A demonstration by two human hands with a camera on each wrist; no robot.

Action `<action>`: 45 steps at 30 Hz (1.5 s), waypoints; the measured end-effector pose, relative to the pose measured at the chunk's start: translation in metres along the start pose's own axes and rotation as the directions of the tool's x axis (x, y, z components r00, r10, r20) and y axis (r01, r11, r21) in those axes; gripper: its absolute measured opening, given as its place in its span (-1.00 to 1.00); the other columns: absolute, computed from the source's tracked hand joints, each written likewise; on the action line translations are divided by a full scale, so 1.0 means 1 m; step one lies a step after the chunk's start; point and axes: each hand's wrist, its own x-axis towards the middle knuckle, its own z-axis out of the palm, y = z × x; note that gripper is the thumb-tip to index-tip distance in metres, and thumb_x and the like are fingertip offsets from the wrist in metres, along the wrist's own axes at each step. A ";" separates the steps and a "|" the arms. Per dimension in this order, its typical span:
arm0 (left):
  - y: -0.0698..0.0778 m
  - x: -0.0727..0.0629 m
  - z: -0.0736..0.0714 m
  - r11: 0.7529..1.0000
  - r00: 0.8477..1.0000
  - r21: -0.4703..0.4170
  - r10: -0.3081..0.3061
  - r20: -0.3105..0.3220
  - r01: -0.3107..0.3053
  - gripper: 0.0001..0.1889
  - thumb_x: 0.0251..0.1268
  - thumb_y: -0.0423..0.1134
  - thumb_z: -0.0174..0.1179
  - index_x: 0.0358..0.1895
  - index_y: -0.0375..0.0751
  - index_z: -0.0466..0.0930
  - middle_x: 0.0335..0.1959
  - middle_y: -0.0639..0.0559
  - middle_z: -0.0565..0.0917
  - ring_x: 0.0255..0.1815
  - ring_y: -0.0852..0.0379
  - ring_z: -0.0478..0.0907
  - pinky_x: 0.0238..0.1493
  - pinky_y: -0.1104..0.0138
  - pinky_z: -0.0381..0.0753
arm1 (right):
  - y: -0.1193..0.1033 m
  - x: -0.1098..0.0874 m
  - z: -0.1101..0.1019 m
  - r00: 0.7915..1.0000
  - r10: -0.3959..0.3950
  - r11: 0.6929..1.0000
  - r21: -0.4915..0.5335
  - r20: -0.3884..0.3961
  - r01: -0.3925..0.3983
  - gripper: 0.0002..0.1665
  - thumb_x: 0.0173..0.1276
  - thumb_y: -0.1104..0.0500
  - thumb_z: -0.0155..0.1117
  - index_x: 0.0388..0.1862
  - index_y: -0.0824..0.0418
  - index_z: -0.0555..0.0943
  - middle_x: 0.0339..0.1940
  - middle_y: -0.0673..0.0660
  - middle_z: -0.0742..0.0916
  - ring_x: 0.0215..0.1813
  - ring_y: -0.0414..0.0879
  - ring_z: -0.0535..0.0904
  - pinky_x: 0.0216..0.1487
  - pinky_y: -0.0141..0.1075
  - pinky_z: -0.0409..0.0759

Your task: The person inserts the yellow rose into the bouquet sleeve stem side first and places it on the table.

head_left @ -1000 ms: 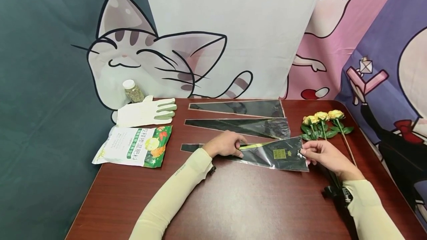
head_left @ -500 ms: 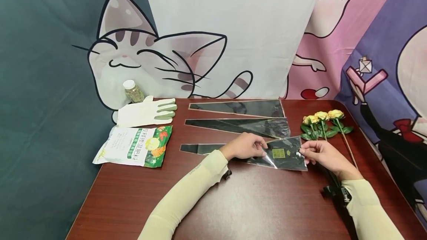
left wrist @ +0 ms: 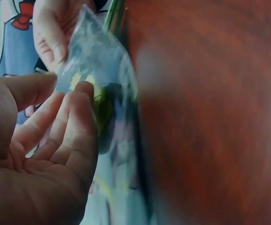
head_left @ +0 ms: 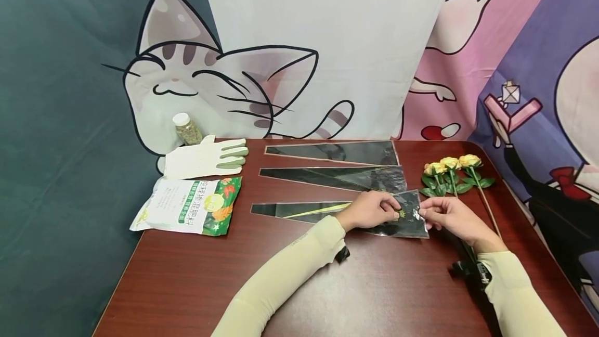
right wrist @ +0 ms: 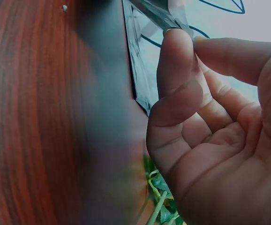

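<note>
A long tapered clear flower sleeve with black panels and gold print (head_left: 412, 225) lies crosswise before me, its narrow end to the left. My right hand (head_left: 456, 221) pinches the corner of its wide end between thumb and forefinger; the right wrist view shows the film (right wrist: 166, 16) at those fingertips. Over the sleeve near the gold crown rests my left hand (head_left: 372, 209). Its fingers (left wrist: 81, 112) lie loosely bent against the film (left wrist: 91, 42) in the left wrist view, thumb apart from them. My left hand hides part of the print.
Two more flower sleeves, one nearer (head_left: 327, 177) and one farther (head_left: 332, 152), lie behind. Three yellow roses (head_left: 450, 163) lie at the right, stems running under my right hand. White-green gloves (head_left: 196, 160), a printed bag (head_left: 187, 206) and a white-capped jar (head_left: 188, 131) stand left on the table (head_left: 290, 285).
My left hand has slid right along the sleeve, from its middle to near the wide end. The right hand keeps its pinch, and the sleeve has shifted slightly left.
</note>
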 end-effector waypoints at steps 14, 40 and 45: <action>0.004 0.009 0.031 0.848 0.978 -0.494 -0.207 0.022 0.190 -0.95 0.47 -0.32 0.36 -0.11 -0.19 0.75 -0.37 -0.02 0.82 -0.47 0.27 0.73 -0.46 0.46 0.70 | -0.003 0.001 0.006 0.995 0.089 0.995 -0.033 -0.037 -0.090 -0.65 0.61 0.16 0.27 0.03 0.50 0.64 -0.50 0.05 0.75 -0.45 -0.06 0.67 -0.47 -0.25 0.60; 0.010 0.012 0.034 0.760 0.920 -0.566 -0.391 -0.006 0.320 -0.62 0.36 0.12 0.45 -0.41 -0.08 0.63 -0.49 -0.01 0.80 -0.44 0.13 0.80 -0.33 0.24 0.82 | -0.006 0.013 0.032 0.998 0.004 0.999 -0.044 -0.062 -0.007 -0.83 0.46 0.26 0.40 -0.19 0.39 0.65 -0.56 0.01 0.74 -0.52 -0.04 0.62 -0.53 -0.30 0.51; 0.009 0.013 0.034 0.739 0.921 -0.593 -0.389 0.013 0.321 -0.69 0.39 0.07 0.44 -0.37 -0.05 0.65 -0.50 0.03 0.80 -0.44 0.16 0.79 -0.33 0.27 0.82 | -0.007 0.013 0.031 0.998 0.017 1.000 -0.025 -0.058 -0.018 -0.79 0.47 0.24 0.42 -0.19 0.41 0.64 -0.54 -0.02 0.76 -0.53 -0.09 0.62 -0.53 -0.27 0.54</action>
